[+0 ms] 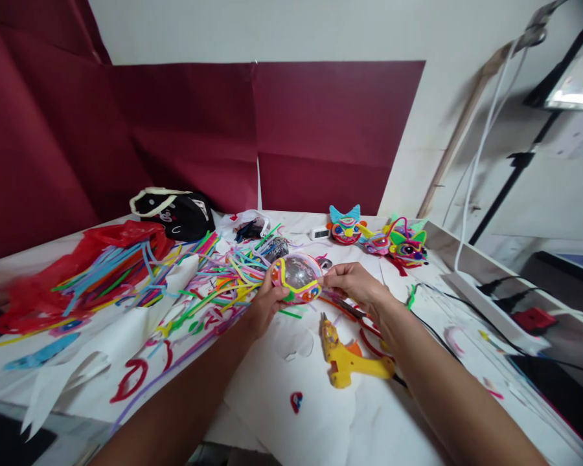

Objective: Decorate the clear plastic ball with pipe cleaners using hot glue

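My left hand [267, 299] grips the left edge of a round craft piece [298, 275], which has a clear, shiny middle and a border of yellow, red, green and blue pipe cleaners. At the piece's right edge, the thumb and fingers of my right hand [352, 283] are pinched together; whether something small sits between them is hidden. Below my right hand lies a yellow hot glue gun [352, 359], its nozzle pointing up and away. A small red and blue pipe-cleaner piece [296, 402] rests on the white paper nearer to me.
Loose pipe cleaners [214, 291] and a red plastic bag [92, 259] cover the left side. A black pouch [179, 217] stands behind them. Finished colourful animal faces [346, 226] sit at the back right. A power strip [495, 314] with cables runs along the right edge.
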A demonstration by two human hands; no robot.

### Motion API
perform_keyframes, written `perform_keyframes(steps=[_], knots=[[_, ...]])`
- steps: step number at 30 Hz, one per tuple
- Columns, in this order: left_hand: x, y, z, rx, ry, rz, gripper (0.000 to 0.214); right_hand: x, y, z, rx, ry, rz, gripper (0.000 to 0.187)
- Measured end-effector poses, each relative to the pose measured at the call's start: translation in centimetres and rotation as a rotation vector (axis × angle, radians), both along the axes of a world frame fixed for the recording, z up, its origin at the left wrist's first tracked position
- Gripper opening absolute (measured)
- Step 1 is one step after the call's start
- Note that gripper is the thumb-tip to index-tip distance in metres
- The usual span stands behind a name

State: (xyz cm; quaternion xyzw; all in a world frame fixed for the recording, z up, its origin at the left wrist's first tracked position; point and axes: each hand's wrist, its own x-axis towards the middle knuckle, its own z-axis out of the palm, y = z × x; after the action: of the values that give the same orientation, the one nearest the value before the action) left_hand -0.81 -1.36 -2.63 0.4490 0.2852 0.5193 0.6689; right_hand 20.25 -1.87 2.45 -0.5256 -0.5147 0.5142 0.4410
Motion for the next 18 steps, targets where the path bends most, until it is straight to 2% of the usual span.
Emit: perform_keyframes(steps=[7,11,18], knots=[[0.14,-0.1,0.15,0.04,0.078,0.033,0.098,0.04,0.03,0.0,0.001,-0.005,0.002,0.033],[0.1,-0.11,0.08,0.015,0.105,0.048,0.096,-0.1,-0.09,0.11,-0.005,-0.001,0.002,0.034],[0.08,0.07,-0.04,-0.02,0.044,0.054,0.097,-0.2,-0.23,0.13,-0.014,0.005,0.002,0.031]])
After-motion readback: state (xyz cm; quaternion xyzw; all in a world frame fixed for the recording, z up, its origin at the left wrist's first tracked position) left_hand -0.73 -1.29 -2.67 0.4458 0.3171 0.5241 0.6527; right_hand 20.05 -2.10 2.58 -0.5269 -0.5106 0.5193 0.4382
